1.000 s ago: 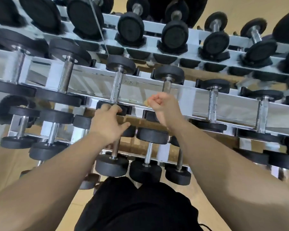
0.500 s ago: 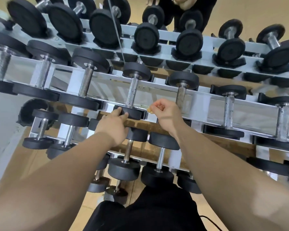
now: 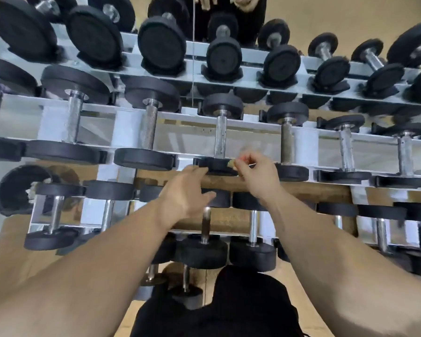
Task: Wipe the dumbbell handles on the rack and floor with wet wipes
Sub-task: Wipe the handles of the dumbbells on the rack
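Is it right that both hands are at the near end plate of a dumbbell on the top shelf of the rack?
Not quite. The head view shows the left hand and right hand at the near plate of a dumbbell on the middle shelf, not the top one.

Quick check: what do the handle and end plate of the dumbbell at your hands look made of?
Handle: bare metal, probably steel; silvery, dull, blotchy finish. End plate under the left hand and right hand: matte black, likely rubber or a rubber coating; no shine.

Matt black rubber dumbbell heads [image 3: 218,165], knurled dull metal handles [image 3: 148,127], glossy metal rack [image 3: 258,142].
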The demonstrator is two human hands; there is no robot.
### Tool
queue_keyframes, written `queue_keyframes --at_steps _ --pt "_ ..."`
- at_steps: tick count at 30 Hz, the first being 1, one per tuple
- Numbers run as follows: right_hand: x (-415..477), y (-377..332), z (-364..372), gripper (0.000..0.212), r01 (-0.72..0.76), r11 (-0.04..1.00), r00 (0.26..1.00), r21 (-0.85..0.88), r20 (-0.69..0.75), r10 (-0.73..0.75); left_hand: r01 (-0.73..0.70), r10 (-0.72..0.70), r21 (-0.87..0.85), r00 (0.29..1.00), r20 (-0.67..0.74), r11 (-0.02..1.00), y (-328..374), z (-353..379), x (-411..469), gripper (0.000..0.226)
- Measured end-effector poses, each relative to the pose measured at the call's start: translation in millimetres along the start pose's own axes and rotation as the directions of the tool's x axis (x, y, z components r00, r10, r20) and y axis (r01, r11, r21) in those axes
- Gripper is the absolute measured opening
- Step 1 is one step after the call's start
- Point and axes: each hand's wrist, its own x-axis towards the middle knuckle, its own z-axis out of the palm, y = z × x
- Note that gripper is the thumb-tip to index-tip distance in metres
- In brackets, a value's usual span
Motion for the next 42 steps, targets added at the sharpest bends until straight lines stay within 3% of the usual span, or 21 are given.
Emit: queue_keyframes --at_steps 5,8,12,15,19,24,28,32,37,39,42 --pt "33 -13 4 0.008 0.034 0.999 0.999 -0.031 0.018 -0.033 0.073 -0.104 -0.215 0.985 -0.137 0.974 -1 -3 36 0.061" --pt "69 -21 2 0.01 0.125 0.98 0.992 -0.157 0.055 -0.118 0.211 -0.268 -0.336 0.954 -0.135 0.918 15 -7 60 0.055" --pt "111 -27 8 0.01 0.253 0.909 0.966 -0.332 0.128 -0.222 0.361 -0.389 -0.22 0.916 -0.096 0.906 25 -17 83 0.051" --pt "133 -39 18 0.013 0.341 0.854 0.939 -0.393 0.179 -0.293 0.351 -0.372 -0.179 0.923 -0.097 0.919 22 -19 89 0.052" --pt "146 -34 29 0.018 0.361 0.781 0.933 -0.51 0.182 -0.312 0.341 -0.392 -0.3 0.911 -0.127 0.891 16 -10 88 0.055" --pt "136 -10 27 0.014 0.323 0.867 0.946 -0.381 0.152 -0.286 0.282 -0.368 -0.385 0.914 -0.169 0.878 10 2 86 0.055" --pt "129 -3 30 0.001 0.381 0.862 0.91 -0.335 0.301 -0.285 0.266 -0.358 -0.386 0.914 -0.19 0.884 8 7 86 0.055" --pt "127 -2 27 0.004 0.518 0.752 0.826 -0.408 0.466 -0.317 0.268 -0.371 -0.409 0.908 -0.195 0.872 8 9 86 0.055" --pt "162 -30 37 0.013 0.468 0.68 0.884 -0.565 0.277 -0.377 0.271 -0.39 -0.436 0.897 -0.209 0.858 9 13 86 0.054" --pt "165 -33 39 0.013 0.429 0.704 0.902 -0.566 0.235 -0.361 0.275 -0.394 -0.431 0.894 -0.214 0.859 10 14 85 0.054" --pt "152 -22 31 0.008 0.399 0.82 0.91 -0.41 0.284 -0.301 0.257 -0.382 -0.433 0.895 -0.23 0.864 10 14 85 0.054"
